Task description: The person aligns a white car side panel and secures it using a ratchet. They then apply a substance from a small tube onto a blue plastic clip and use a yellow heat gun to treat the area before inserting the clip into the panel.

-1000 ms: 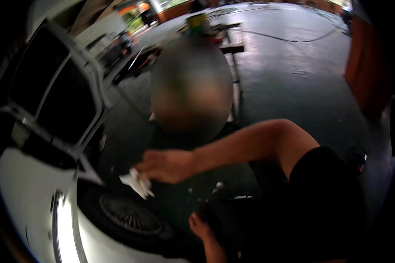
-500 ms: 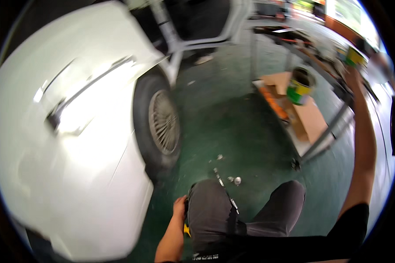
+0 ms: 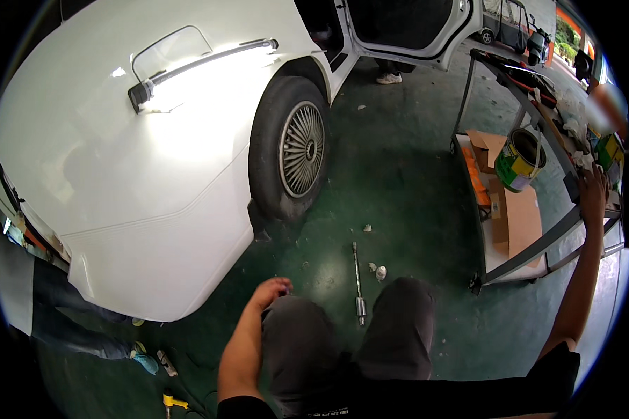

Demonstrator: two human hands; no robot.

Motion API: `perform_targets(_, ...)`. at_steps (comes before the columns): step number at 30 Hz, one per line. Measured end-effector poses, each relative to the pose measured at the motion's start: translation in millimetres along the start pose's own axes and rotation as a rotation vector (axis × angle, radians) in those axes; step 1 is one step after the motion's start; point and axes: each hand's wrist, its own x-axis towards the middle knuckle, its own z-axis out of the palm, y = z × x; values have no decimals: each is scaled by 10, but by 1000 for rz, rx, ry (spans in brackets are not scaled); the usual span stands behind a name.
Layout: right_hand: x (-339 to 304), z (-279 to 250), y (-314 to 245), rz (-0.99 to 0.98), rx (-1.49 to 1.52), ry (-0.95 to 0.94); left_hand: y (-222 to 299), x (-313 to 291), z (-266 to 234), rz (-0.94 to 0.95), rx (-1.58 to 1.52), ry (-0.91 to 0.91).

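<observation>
Our right hand (image 3: 593, 190) is at the cart (image 3: 536, 247) by a white wad (image 3: 582, 160), our left hand (image 3: 270, 292) by our knee (image 3: 292, 318). We can't tell if either grip is closed.

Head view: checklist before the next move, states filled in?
1. Work light lit against the white car: ok.
2. Right hand at the cart: ok.
3. Right hand's grip on the white wad: cannot tell.
4. Left hand, by the left knee, empty: cannot tell.
5. No tool underfoot: not ok, metal bar tool on the floor.
6. Nobody else beside the car: not ok, legs at left.
</observation>
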Motion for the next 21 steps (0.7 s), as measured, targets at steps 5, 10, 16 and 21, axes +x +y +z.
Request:
perform_targets(5, -94, -3, 141, -15, -21, -3, 1193, -312, 888, 189, -52, 139)
perform_targets(10, -60, 199, 349, -110, -36, 93, 1841, -260, 1298, 413, -7, 32)
perform_targets(16, -295, -128, 196, -124, 220, 446, 2058, -68, 1797, 706, 65, -142)
perform_targets(21, -1132, -403, -1232, -35, 765, 295, 1783, 108, 1853, 714, 10, -196)
